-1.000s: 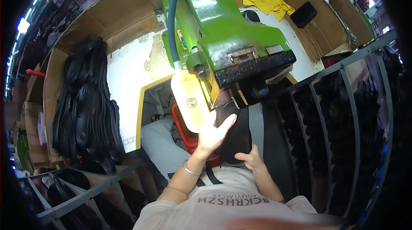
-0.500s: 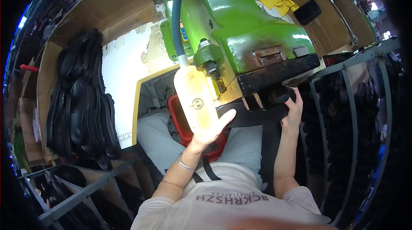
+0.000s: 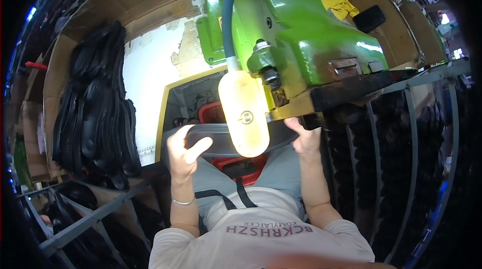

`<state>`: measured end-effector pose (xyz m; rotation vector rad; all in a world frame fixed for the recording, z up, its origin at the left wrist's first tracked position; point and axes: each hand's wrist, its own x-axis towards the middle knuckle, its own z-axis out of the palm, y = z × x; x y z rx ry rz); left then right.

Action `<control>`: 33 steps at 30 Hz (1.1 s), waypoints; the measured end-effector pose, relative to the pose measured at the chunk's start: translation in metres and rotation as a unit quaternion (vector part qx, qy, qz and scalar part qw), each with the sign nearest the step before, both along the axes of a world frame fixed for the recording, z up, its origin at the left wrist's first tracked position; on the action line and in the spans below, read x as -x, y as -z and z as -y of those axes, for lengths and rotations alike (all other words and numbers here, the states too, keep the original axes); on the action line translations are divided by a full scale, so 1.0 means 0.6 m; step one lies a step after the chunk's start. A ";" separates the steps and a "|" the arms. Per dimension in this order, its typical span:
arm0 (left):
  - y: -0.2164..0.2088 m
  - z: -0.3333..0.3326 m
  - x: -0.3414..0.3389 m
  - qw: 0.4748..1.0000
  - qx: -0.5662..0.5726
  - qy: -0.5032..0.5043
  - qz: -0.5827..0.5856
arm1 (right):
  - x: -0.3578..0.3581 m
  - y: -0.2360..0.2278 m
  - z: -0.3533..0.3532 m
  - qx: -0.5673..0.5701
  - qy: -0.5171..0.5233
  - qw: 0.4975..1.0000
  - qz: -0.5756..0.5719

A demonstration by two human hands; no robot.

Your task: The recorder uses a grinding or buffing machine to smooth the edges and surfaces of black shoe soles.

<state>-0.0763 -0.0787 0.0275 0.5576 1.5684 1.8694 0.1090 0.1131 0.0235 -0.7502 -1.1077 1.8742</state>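
Note:
A long black shoe sole (image 3: 211, 139) with a raised rim spans the space between my hands, above my lap. My left hand (image 3: 183, 151) grips its left end, thumb on the near side. The right end is in my right hand (image 3: 306, 141), close under the head of a green machine (image 3: 321, 58); some of those fingers are hidden. A glowing yellowish lamp (image 3: 243, 113) on a blue-grey hose hangs in front and covers the middle of the sole.
Stacked black soles (image 3: 98, 113) fill the left side of a cardboard-walled white table (image 3: 145, 71). A red basket (image 3: 241, 168) stands below, between my legs. Metal racks (image 3: 409, 133) with dark soles flank me. A yellow cloth (image 3: 337, 4) lies behind the machine.
My left hand has moved left from beside the lamp to the sole's left end. My right hand and the sole have come left, out from under the machine head. The view has shifted slightly.

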 end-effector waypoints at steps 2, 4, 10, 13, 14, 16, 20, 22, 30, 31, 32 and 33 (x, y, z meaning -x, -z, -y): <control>0.013 0.028 0.005 0.999 -0.003 -0.010 0.037 | 0.017 -0.005 0.019 -0.027 -0.025 0.999 -0.013; 0.029 0.057 -0.004 0.996 -0.018 -0.018 0.084 | 0.035 -0.012 0.029 -0.049 -0.050 0.998 0.011; 0.041 0.057 -0.033 0.943 0.138 0.303 -0.023 | 0.050 -0.011 0.038 -0.089 -0.068 0.993 0.027; 0.044 -0.038 -0.082 0.958 0.108 0.257 -0.059 | 0.043 0.012 0.039 -0.135 -0.030 0.990 0.038; 0.045 -0.073 -0.101 0.973 0.059 0.221 -0.027 | 0.035 0.021 0.040 -0.153 -0.012 0.987 0.040; 0.045 -0.121 -0.121 0.982 0.054 0.149 -0.103 | 0.007 0.044 0.051 -0.156 0.014 0.985 0.067; 0.055 -0.145 -0.155 0.991 -0.029 0.041 -0.120 | -0.116 0.076 0.131 -0.021 -0.198 0.966 0.167; 0.067 -0.137 -0.165 0.992 -0.033 0.026 -0.118 | -0.173 0.095 0.157 0.048 -0.284 0.935 0.205; 0.071 -0.117 -0.160 0.982 0.017 -0.016 -0.186 | -0.218 0.020 0.047 0.038 -0.021 0.992 0.120; 0.064 -0.114 -0.154 0.992 -0.015 -0.023 -0.123 | -0.206 0.007 0.024 0.010 -0.018 0.994 0.106; 0.056 -0.111 -0.148 0.997 -0.047 -0.033 -0.059 | -0.195 -0.006 0.004 0.003 -0.025 0.995 0.095; 0.048 -0.104 -0.140 0.995 -0.042 -0.037 -0.082 | -0.183 -0.016 -0.015 -0.009 -0.045 0.993 0.112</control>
